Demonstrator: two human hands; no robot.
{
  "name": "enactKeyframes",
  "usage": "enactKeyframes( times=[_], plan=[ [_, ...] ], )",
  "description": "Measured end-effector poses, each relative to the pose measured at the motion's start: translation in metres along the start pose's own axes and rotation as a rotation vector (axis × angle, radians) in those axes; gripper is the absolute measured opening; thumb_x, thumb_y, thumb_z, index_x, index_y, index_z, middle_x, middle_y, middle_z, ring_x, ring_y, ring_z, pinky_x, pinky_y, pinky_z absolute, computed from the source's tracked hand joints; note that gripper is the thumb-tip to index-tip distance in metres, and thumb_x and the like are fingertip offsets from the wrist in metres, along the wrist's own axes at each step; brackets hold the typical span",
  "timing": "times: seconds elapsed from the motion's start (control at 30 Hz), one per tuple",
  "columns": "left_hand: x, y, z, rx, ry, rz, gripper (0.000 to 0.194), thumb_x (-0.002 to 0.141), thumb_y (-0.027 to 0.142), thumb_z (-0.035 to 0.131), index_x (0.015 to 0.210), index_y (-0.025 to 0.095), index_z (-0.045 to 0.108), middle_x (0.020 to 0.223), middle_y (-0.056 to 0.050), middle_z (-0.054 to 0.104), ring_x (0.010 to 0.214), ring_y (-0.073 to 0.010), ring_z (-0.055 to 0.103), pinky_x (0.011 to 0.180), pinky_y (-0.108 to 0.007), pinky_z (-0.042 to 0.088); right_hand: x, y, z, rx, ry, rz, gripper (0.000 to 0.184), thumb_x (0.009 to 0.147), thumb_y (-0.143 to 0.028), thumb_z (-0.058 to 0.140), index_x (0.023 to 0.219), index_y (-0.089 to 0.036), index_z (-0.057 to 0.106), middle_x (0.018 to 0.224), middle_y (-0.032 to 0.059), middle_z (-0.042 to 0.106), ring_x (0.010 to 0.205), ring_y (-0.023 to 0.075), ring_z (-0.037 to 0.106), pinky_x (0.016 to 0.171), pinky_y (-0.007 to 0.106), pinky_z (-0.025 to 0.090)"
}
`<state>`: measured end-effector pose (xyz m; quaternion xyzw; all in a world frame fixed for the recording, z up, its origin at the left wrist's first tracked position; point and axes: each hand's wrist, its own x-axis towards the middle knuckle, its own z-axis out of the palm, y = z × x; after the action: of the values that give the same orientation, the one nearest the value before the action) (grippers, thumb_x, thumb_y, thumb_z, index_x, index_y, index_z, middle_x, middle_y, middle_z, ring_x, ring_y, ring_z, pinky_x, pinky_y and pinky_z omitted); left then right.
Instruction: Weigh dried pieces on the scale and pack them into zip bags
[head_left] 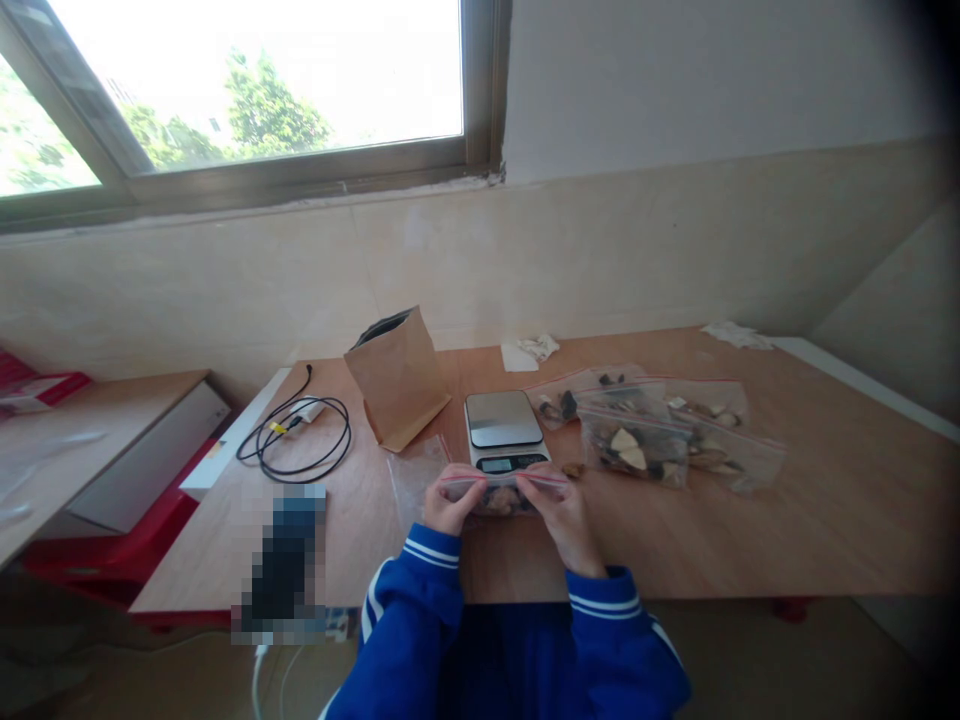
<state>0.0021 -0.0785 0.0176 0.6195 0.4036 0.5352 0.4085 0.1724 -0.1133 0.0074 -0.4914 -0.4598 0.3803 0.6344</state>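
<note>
Both my hands pinch the top strip of a small clear zip bag (501, 497) holding brown pieces, just above the wooden table's (787, 520) near edge. My left hand (448, 507) grips the bag's left end, fingers closed. My right hand (564, 515) grips its right end, fingers closed too. Directly behind the bag sits a small digital kitchen scale (502, 428) with a bare steel plate. Blue sleeves with white stripes cover both my arms.
Several filled zip bags (660, 430) lie right of the scale. A brown paper bag (397, 378) stands left of it, with an empty clear bag (414, 472) in front. A coiled black cable (296, 437) and a blurred dark object (285, 565) lie at the left.
</note>
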Motion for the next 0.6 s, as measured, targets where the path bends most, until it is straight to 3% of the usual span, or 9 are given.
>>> enactKeyframes(
  times=[0.17,0.37,0.47,0.6],
  plan=[
    [-0.001,-0.003,0.002,0.004,0.042,0.004,0.024,0.073,0.039,0.07,0.074,0.014,0.071,0.08,-0.009,0.068,0.081,-0.0201,0.064,0.08,-0.034,0.051,-0.002,0.006,0.0,0.002,0.022,0.006,0.021,0.074,-0.038,0.072,0.08,-0.019,0.067,0.084,0.0027,0.064,0.083,0.0194,0.062,0.077,0.032,0.05],
    [0.0,-0.001,0.0,0.026,-0.05,-0.002,0.024,0.073,0.038,0.071,0.08,0.015,0.073,0.085,-0.01,0.069,0.085,-0.0206,0.064,0.082,-0.034,0.051,-0.001,-0.005,-0.003,-0.003,-0.126,-0.023,0.019,0.08,-0.038,0.066,0.087,-0.021,0.071,0.094,0.0044,0.067,0.094,0.0211,0.063,0.086,0.034,0.05],
    [0.0,-0.001,0.0,0.034,-0.059,0.025,0.024,0.073,0.039,0.071,0.077,0.015,0.073,0.082,-0.01,0.069,0.083,-0.0207,0.064,0.082,-0.035,0.051,-0.001,-0.014,-0.002,-0.033,-0.198,-0.037,0.02,0.08,-0.038,0.065,0.088,-0.021,0.071,0.091,0.0042,0.066,0.091,0.0207,0.063,0.082,0.032,0.051],
    [-0.001,0.0,0.0,0.054,-0.054,0.029,0.023,0.073,0.039,0.07,0.075,0.015,0.072,0.08,-0.009,0.069,0.082,-0.0207,0.064,0.08,-0.035,0.051,-0.001,-0.016,0.003,-0.053,-0.171,-0.067,0.019,0.079,-0.039,0.066,0.081,-0.02,0.07,0.087,0.0035,0.062,0.085,0.019,0.062,0.076,0.03,0.052]
  ],
)
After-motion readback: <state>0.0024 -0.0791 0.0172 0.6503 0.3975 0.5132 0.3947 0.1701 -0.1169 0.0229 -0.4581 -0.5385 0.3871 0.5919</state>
